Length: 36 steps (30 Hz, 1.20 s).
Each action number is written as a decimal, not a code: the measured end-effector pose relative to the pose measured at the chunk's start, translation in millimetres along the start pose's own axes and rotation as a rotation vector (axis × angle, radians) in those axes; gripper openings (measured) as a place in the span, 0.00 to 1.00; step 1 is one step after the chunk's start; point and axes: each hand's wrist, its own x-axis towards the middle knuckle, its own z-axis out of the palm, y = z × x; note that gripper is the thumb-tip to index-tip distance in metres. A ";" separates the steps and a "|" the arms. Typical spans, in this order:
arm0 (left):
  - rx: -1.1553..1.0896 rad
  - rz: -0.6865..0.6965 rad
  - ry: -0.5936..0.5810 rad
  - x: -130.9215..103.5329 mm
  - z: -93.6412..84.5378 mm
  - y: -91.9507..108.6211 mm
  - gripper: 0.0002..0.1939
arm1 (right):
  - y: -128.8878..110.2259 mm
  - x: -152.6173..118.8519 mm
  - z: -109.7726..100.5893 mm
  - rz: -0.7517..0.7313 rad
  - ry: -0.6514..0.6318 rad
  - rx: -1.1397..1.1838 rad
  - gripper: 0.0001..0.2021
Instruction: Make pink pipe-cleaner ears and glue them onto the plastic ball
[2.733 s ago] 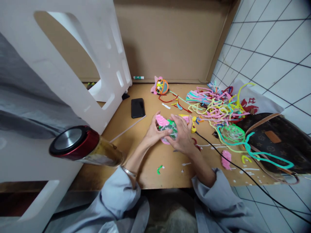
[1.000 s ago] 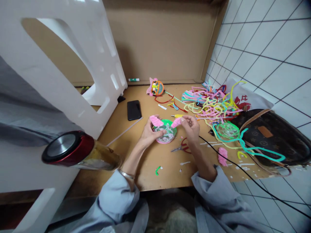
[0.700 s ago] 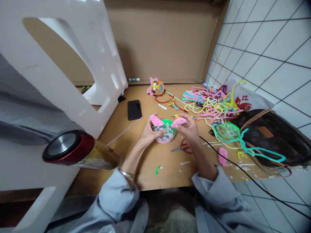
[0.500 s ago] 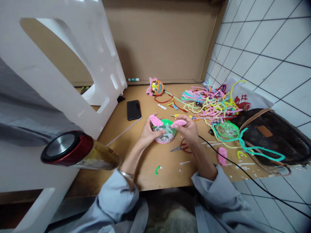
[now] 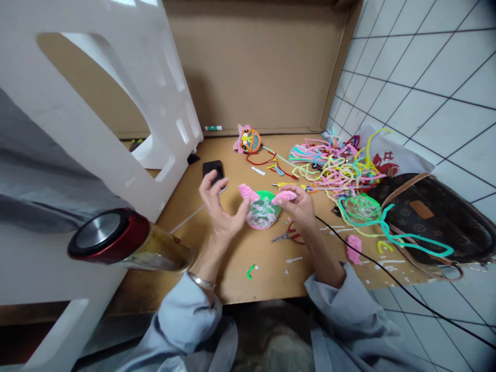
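round green-and-pink piece [image 5: 264, 214] between the two hands, on or just above the tabletop [image 5: 232, 281], hard to tell which; green along its far side, pink along its near rim, whitish bits scattered over its face. at the far left edge of the round piece, a left pink lobe [image 5: 248, 193]; at its far right edge, a right pink lobe [image 5: 284, 196], pinched between thumb and fingers of the right hand [image 5: 303, 206]. left of the round piece, the left hand [image 5: 223, 217], fingers spread wide, thumb close to the rim, contact impossible to tell. well left of the round piece, a flask [image 5: 135, 240], lid on, red collar below a steel top, yellow-brown showing through the clear wall, exact contents unclear. well to the right of the round piece, a dark patterned handbag [image 5: 453, 217] with tan strap, contents hidden; beyond and right of the round piece, a white bag [image 5: 411, 160] with red print, contents likewise out of sight, and a tangled heap of coloured strands [image 5: 333, 160] against it. just right of the round piece, on its near side, red-handled scissors [image 5: 290, 236]. beyond and left of the round piece, a dark phone [image 5: 213, 168], partly behind the left fingers.
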 end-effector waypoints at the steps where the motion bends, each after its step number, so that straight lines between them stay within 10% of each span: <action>1: 0.059 0.101 -0.044 -2.9 -0.3 6.6 0.28 | -0.3 0.0 0.1 0.000 0.002 -0.005 0.24; 9: 0.253 0.222 -0.456 -21.7 20.0 26.6 0.20 | -2.3 0.4 -0.1 -0.023 -0.017 -0.020 0.20; 20: 0.283 0.198 -0.483 -23.7 23.3 23.1 0.15 | 2.4 -0.1 -7.5 -0.203 -0.125 -0.327 0.08; 36: 0.284 0.184 -0.477 -26.1 25.7 21.4 0.14 | 15.7 0.8 -3.2 -0.079 -0.121 -0.119 0.17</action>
